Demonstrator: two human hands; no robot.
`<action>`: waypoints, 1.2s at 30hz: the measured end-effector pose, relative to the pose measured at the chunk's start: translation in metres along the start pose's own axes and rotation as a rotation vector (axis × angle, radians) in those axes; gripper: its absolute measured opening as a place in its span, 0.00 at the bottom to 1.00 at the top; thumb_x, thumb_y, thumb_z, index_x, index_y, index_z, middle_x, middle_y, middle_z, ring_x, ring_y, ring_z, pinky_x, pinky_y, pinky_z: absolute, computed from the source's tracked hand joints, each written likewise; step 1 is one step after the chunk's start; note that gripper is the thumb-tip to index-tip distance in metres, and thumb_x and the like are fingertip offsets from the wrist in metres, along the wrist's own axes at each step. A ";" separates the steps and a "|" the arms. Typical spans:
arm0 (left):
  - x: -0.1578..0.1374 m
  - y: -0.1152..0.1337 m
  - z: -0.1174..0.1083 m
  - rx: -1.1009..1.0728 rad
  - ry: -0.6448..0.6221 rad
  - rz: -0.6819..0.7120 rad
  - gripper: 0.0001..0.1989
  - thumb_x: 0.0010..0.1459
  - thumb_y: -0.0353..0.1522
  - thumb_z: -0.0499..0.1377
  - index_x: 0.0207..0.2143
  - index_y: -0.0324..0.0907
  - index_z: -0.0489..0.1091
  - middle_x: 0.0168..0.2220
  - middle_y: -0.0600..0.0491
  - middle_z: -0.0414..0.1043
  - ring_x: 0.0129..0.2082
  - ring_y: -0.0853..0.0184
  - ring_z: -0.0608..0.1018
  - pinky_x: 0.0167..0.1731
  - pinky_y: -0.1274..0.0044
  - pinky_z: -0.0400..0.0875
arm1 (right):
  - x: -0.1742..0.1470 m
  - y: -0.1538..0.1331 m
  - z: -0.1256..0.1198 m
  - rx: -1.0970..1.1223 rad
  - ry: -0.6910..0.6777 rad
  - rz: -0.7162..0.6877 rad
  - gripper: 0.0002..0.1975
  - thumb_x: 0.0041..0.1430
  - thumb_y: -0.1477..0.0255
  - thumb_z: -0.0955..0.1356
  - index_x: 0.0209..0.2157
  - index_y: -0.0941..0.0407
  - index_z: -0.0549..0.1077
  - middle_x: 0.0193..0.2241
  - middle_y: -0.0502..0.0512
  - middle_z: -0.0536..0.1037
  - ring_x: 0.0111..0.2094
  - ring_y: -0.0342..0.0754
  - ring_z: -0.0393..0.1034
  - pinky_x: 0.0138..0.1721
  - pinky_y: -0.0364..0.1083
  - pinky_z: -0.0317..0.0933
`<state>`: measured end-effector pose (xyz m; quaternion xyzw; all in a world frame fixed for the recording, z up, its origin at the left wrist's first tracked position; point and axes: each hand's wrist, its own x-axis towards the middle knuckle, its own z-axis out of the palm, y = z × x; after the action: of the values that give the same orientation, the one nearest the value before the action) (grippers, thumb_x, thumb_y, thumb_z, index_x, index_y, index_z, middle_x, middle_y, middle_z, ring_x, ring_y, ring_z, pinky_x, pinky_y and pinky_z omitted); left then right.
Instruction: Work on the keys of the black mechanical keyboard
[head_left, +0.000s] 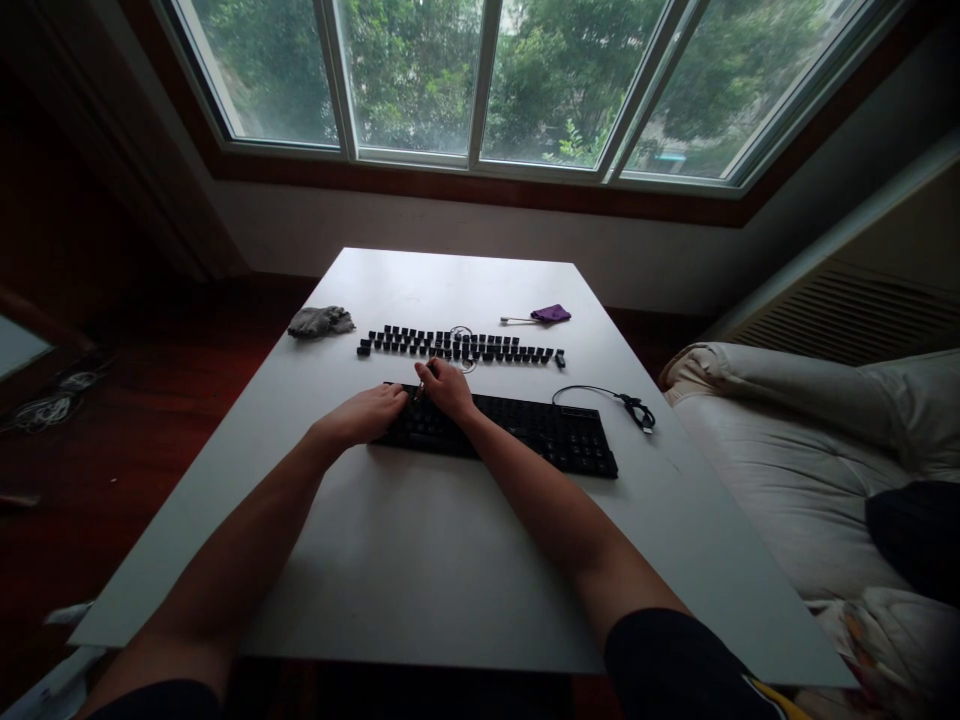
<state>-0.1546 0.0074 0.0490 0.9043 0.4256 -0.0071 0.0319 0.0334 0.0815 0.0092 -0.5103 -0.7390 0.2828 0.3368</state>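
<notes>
A black keyboard (577, 440) lies across the white table in front of me. My left hand (369, 412) rests on its left end, palm down, fingers stretched out together over the edge. Just to the right, above the keyboard's upper left part, my right hand (447, 388) is closed on a small thin tool (418, 394) that points down at the keys. Its exact kind is too small to tell. Beyond the hands, several loose black keycaps (495, 350) stand in rows, with thin wire loops (462, 332) among them. My right forearm hides part of the keyboard.
A grey crumpled cloth (321, 321) lies at the table's left edge. A purple cloth item (551, 314) and a thin white stick (517, 320) lie at the back right. The keyboard's cable (637, 410) is coiled at right. A sofa (780, 460) flanks the white table (420, 570).
</notes>
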 end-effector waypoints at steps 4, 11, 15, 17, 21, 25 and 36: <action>0.000 -0.002 0.000 -0.031 0.012 0.007 0.11 0.57 0.20 0.51 0.40 0.38 0.67 0.42 0.44 0.71 0.39 0.61 0.73 0.42 0.71 0.70 | 0.000 0.001 0.000 0.022 -0.006 -0.006 0.19 0.68 0.54 0.62 0.35 0.53 0.75 0.24 0.50 0.78 0.32 0.48 0.73 0.35 0.42 0.57; -0.001 0.004 -0.003 -0.021 0.014 -0.005 0.12 0.57 0.20 0.51 0.42 0.38 0.66 0.43 0.43 0.71 0.41 0.59 0.74 0.43 0.70 0.69 | 0.002 0.003 0.001 0.006 0.024 0.003 0.20 0.67 0.53 0.62 0.33 0.53 0.74 0.24 0.50 0.76 0.30 0.47 0.71 0.33 0.42 0.55; -0.001 0.003 -0.001 -0.016 0.014 -0.002 0.15 0.56 0.19 0.50 0.44 0.38 0.66 0.45 0.43 0.71 0.43 0.59 0.74 0.45 0.70 0.69 | 0.002 0.003 0.002 -0.004 0.026 0.018 0.21 0.67 0.52 0.62 0.33 0.53 0.74 0.24 0.50 0.76 0.31 0.47 0.71 0.33 0.42 0.55; 0.000 0.001 0.001 -0.023 0.018 0.004 0.15 0.56 0.19 0.50 0.44 0.38 0.65 0.45 0.43 0.71 0.43 0.59 0.73 0.45 0.70 0.69 | 0.002 0.004 0.001 -0.003 0.030 0.018 0.21 0.67 0.52 0.62 0.33 0.53 0.74 0.24 0.50 0.76 0.30 0.47 0.71 0.33 0.43 0.55; 0.000 -0.001 0.002 -0.029 0.022 0.009 0.14 0.56 0.19 0.51 0.42 0.39 0.65 0.44 0.44 0.71 0.42 0.60 0.73 0.45 0.70 0.69 | 0.002 0.004 0.001 0.001 0.035 0.013 0.21 0.67 0.52 0.62 0.34 0.53 0.75 0.25 0.50 0.77 0.30 0.47 0.71 0.33 0.43 0.55; 0.000 0.001 0.002 -0.010 0.027 -0.002 0.15 0.55 0.19 0.51 0.43 0.39 0.65 0.45 0.43 0.71 0.43 0.59 0.73 0.44 0.70 0.69 | 0.003 0.005 0.002 0.003 0.038 0.017 0.21 0.67 0.52 0.62 0.34 0.53 0.75 0.25 0.50 0.76 0.31 0.47 0.71 0.34 0.43 0.55; 0.006 -0.007 -0.011 -0.161 0.000 -0.071 0.04 0.56 0.28 0.54 0.34 0.43 0.68 0.37 0.49 0.74 0.35 0.61 0.75 0.33 0.73 0.65 | 0.002 0.002 -0.003 0.152 0.055 -0.053 0.19 0.68 0.53 0.59 0.33 0.53 0.68 0.22 0.46 0.72 0.27 0.46 0.67 0.33 0.43 0.54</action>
<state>-0.1570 0.0172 0.0591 0.8831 0.4568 0.0258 0.1040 0.0362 0.0842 0.0096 -0.4711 -0.7191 0.3152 0.4020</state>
